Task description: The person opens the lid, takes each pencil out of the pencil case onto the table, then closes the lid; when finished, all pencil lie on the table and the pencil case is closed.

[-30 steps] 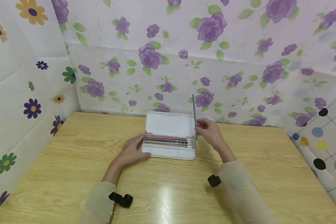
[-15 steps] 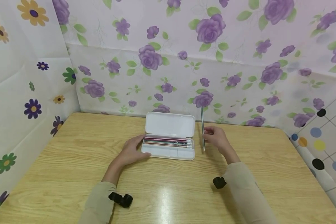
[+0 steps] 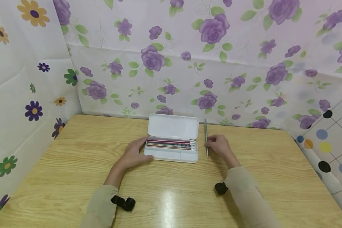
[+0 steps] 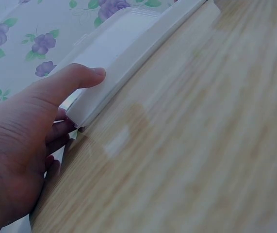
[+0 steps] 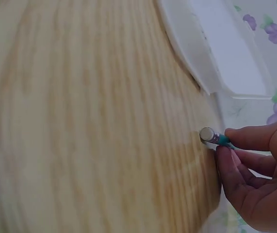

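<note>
A white pencil case [image 3: 162, 154] lies with its lid [image 3: 173, 126] raised at the back of the table. Several striped pencils [image 3: 168, 144] lie side by side in its rear compartment. My left hand [image 3: 134, 153] holds the case's left end; in the left wrist view the thumb [image 4: 87, 76] rests on the front rim and the fingers are by the end wall. Just right of the case, my right hand [image 3: 220, 145] pinches a teal pencil [image 3: 206, 130] between thumb and fingers. Its pale eraser end [image 5: 206, 134] points toward the front, low over the table.
The wooden table [image 3: 159, 190] ends at the back against a purple-flowered cloth [image 3: 171, 69]. Another flowered cloth [image 3: 11, 110] hangs at the left, and a dotted one [image 3: 327, 148] at the right. Black wrist cameras sit on both sleeves.
My right hand has carried the teal pencil from the case's right edge rightward and down to the table, and its far end has tipped lower. The left hand stays on the case.
</note>
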A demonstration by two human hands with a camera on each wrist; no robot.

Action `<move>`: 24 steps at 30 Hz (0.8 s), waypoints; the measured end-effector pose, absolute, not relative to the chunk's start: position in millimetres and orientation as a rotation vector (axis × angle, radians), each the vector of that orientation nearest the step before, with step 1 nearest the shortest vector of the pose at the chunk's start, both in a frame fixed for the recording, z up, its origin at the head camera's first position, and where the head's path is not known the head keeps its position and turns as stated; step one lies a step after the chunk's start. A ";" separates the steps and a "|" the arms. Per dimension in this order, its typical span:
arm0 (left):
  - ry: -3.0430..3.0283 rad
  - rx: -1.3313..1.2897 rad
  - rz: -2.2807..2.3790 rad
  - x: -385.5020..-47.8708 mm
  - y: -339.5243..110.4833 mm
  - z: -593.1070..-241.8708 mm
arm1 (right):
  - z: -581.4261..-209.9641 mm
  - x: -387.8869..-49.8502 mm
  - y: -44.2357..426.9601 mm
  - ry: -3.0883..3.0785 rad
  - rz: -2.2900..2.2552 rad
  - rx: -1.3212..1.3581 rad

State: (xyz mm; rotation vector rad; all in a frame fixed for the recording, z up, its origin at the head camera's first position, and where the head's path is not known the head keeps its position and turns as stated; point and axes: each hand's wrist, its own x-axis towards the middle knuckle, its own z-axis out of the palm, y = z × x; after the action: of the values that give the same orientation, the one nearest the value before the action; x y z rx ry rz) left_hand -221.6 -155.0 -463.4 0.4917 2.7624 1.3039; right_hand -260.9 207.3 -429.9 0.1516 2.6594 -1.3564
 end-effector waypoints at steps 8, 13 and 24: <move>2.773 0.518 1.315 -223.3 -154.9 -463.2 | -432.0 -260.7 199.8 2.759 -1.287 0.172; 2.769 0.520 1.310 -223.5 -154.6 -462.8 | -433.1 -259.9 198.1 2.805 -1.260 0.186; 2.752 0.507 1.323 -222.2 -155.5 -464.3 | -434.0 -257.5 196.4 2.823 -1.241 0.163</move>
State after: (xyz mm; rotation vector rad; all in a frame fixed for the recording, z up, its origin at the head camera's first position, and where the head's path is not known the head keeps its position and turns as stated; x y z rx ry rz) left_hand -222.2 -155.5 -464.3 0.5066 2.7516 1.3229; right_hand -257.5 196.4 -434.0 0.1632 2.8234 -1.2414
